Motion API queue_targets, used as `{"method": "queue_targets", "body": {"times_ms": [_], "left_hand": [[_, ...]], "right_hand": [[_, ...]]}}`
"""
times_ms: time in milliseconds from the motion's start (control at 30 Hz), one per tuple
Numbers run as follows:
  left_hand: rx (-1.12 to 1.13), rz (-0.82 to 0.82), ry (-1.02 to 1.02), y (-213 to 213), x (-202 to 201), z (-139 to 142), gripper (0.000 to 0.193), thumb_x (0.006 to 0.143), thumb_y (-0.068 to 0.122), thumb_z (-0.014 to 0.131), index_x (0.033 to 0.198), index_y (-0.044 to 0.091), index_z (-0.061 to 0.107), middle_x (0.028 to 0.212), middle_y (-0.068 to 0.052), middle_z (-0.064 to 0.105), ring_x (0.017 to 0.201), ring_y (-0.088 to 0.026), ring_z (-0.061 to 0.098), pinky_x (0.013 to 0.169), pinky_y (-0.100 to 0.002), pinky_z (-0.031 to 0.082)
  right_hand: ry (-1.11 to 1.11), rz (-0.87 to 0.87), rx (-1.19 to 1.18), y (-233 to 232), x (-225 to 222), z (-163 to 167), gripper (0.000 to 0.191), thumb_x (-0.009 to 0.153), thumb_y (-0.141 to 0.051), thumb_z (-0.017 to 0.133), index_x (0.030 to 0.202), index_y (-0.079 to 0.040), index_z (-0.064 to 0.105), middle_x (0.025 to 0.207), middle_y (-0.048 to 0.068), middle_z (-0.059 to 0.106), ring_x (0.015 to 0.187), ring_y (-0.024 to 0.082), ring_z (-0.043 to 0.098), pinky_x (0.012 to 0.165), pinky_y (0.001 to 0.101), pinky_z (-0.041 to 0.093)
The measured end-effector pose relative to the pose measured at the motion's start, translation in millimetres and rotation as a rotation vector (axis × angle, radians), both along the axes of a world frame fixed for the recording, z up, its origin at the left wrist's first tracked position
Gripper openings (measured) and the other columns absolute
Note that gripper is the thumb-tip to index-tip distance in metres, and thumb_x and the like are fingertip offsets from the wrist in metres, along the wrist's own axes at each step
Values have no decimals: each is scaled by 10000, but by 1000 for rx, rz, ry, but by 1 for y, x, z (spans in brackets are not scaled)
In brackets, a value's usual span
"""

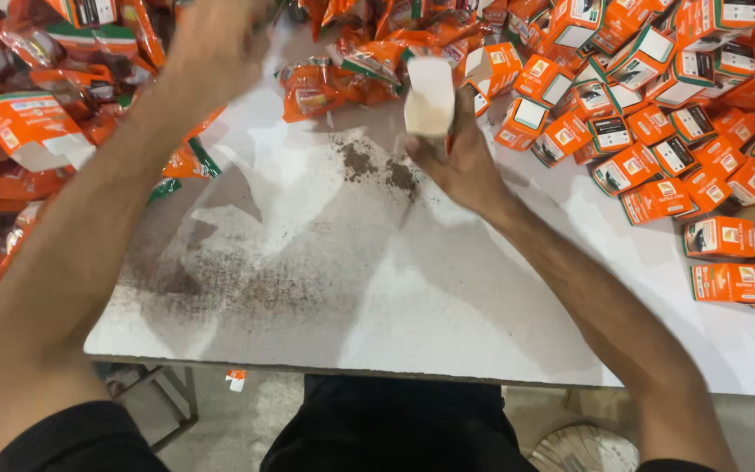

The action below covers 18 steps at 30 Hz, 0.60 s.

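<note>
While the left hand (211,44) blurs among sachets (37,114), the right hand (460,162) grips an upright white-sided carton (430,96).

small white carton (429,94), upright, open-ended, above the dusty white table (447,297)

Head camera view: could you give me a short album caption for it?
Right hand holds an open small box over a dusty white table; left hand reaches toward orange sachets.

Right hand (460,162) gripping small carton (430,96), left hand (216,44) among orange sachets (37,122)
</note>
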State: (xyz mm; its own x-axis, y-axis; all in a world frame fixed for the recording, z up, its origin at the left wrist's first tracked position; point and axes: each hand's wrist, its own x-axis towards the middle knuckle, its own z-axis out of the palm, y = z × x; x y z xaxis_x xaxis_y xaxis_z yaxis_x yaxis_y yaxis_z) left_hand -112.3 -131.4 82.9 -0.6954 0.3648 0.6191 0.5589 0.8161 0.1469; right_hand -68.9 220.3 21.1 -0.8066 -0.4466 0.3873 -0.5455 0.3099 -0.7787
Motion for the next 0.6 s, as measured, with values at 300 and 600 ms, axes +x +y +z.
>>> {"method": "queue_targets", "body": {"times_ms": [300,600], "left_hand": [[-106,0,-294,40,20,-58,477,882,232,751,1320,100,617,1221,-181,587,1091,-404,643,860,-496,541],[-58,-134,-471,52,70,-50,258,954,161,712,1209,147,673,1157,-97,656,1059,-308,702,921,-441,554]], "right_hand": [[71,239,108,27,71,-8,528,996,-183,732,1420,-6,472,1335,181,479,1281,340,497,1133,422,417],[-51,31,-5,24,59,-13,712,852,-244,886,1389,60,531,1278,161,684,1223,230,631,1058,388,486]]}}
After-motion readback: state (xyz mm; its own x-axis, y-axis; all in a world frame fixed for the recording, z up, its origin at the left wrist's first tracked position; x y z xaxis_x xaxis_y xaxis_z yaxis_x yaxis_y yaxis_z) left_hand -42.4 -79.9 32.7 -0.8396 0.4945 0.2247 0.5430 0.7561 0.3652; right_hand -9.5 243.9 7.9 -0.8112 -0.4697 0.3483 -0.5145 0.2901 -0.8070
